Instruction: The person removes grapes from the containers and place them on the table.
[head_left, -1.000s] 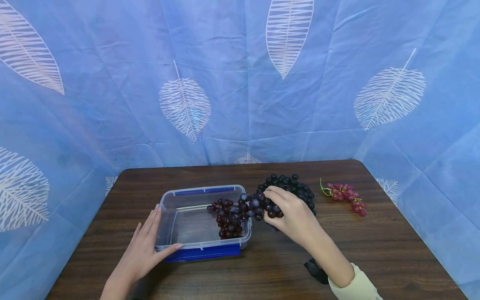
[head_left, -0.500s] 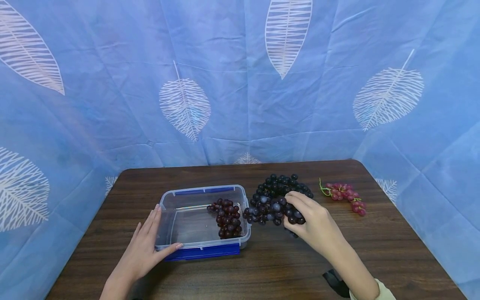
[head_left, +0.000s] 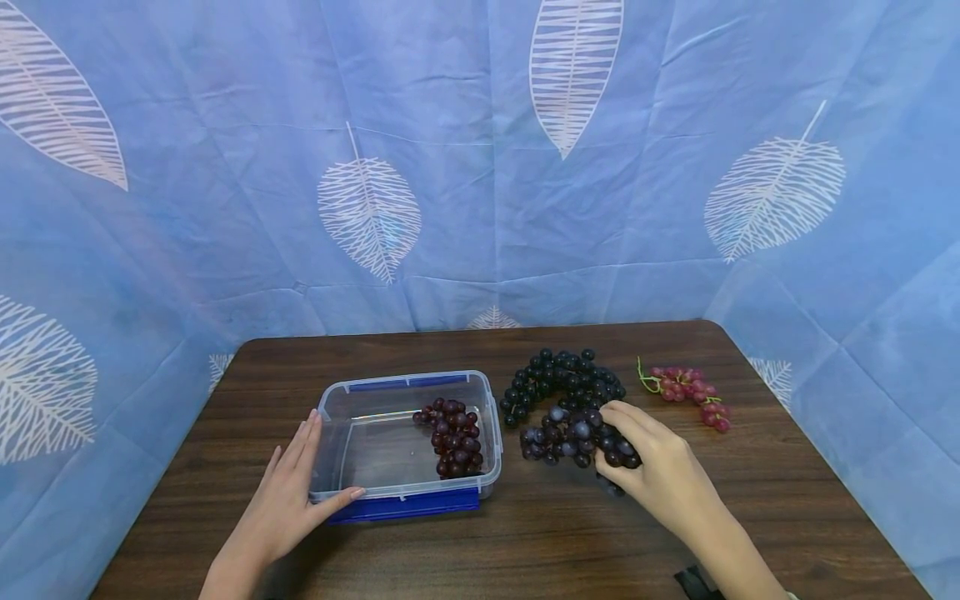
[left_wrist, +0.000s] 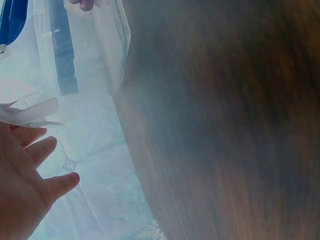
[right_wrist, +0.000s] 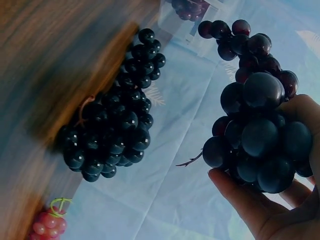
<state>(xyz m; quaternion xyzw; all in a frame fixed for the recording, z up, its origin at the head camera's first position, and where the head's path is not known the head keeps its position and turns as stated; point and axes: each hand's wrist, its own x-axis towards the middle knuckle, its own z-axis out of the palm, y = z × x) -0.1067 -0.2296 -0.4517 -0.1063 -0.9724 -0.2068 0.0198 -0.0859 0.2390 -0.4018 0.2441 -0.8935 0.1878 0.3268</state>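
A dark purple bunch of grapes [head_left: 573,433] is gripped by my right hand [head_left: 656,467], between the box and the right side of the table. In the right wrist view the fingers and thumb curl round these large grapes [right_wrist: 261,137]. My left hand [head_left: 281,492] rests against the left end of a clear plastic box [head_left: 360,487] with blue clips, its fingers straight and its thumb on the front rim. Inside the box, at its right end, lies a dark red bunch of grapes [head_left: 456,437]. The left wrist view shows the left hand's spread fingers [left_wrist: 62,185] beside the box wall.
Behind the held bunch, a black bunch of grapes [head_left: 555,375] lies on the brown wooden table [head_left: 540,542]. Farther right is a small pink-red bunch [head_left: 690,387] with a green stem. A blue cloth [head_left: 450,208] with white leaf prints hangs behind the table.
My right hand has carried the dark purple bunch rightward and slightly toward me, from over the box's right edge to beside it. The left hand and the box have stayed put.
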